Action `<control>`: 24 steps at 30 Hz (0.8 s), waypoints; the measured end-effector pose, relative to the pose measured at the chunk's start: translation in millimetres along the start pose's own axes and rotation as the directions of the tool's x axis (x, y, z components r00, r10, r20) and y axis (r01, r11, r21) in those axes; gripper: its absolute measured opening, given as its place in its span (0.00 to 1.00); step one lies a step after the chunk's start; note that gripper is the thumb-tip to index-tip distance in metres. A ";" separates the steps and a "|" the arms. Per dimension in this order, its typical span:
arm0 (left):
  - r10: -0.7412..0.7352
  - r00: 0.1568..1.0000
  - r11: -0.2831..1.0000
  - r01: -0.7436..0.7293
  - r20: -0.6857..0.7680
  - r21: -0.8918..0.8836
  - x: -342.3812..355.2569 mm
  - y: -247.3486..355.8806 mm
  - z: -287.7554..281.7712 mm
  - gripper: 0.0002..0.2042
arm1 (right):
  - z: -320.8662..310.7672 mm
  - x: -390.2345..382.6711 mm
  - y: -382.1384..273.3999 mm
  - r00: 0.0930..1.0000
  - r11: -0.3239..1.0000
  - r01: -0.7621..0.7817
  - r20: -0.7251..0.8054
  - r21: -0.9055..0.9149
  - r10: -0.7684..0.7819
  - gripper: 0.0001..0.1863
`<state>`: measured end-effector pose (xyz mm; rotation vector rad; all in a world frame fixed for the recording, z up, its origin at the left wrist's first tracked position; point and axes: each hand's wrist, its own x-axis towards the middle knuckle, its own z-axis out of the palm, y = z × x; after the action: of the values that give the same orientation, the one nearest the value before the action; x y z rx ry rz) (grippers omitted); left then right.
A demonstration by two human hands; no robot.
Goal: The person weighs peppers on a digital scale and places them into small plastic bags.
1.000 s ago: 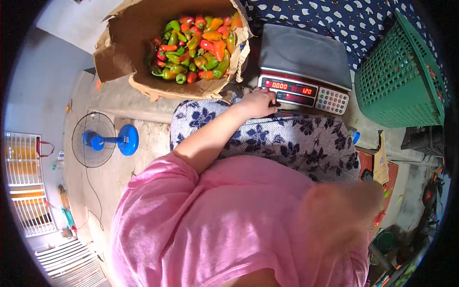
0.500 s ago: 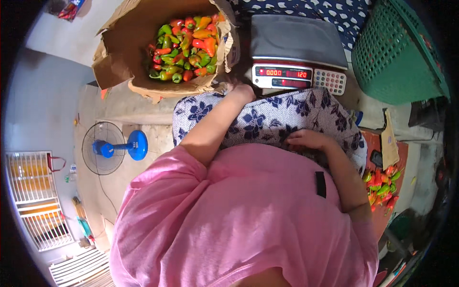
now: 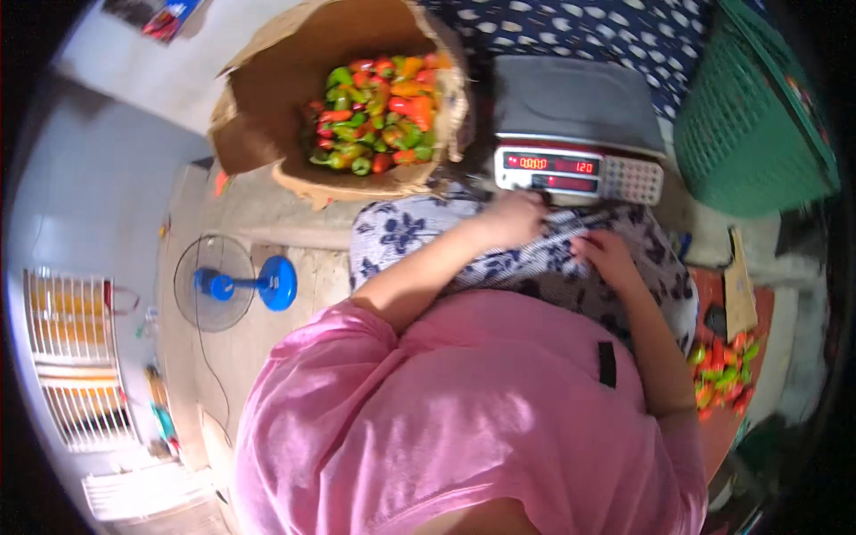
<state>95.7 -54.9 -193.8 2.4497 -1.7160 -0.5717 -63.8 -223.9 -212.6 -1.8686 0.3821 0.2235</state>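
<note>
My left hand is at the top edge of the floral cloth over my lap, just below the digital scale; its fingers are curled and blurred, and I cannot make out what is in them. My right hand rests on the bunched cloth a little to the right, fingers loosely bent and apart. Left of the scale stands a torn brown paper container with red, green and orange peppers inside.
A green perforated basket stands right of the scale. More peppers lie on a reddish surface at lower right, beside a cardboard piece. A blue fan is at the left. Dark patterned fabric is at the back.
My right hand, earlier blurred low by my chest, has come up onto the cloth. My left hand drew back from the scale, then moved right along the cloth's edge.
</note>
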 end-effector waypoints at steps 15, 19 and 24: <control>-0.415 0.829 0.538 -0.110 -0.376 -0.836 -63.6 -238.9 -169.9 0.15 | 36.0 20.6 43.8 0.840 0.953 -0.277 0.513 0.126 0.176 0.20; -0.621 0.662 0.758 0.644 -0.419 -0.105 -39.2 -326.7 -123.9 0.32 | 36.1 21.0 50.6 0.859 0.977 -0.198 0.494 0.076 0.136 0.20; -0.788 0.571 0.603 0.792 -0.232 -0.099 -6.0 -275.3 -135.1 0.43 | 35.6 20.9 61.5 0.837 0.952 -0.289 0.508 0.097 0.202 0.19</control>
<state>386.0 32.1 -146.8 3.0540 -0.4213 -0.2518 -65.8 -211.3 -285.5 -1.5182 0.2741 0.8061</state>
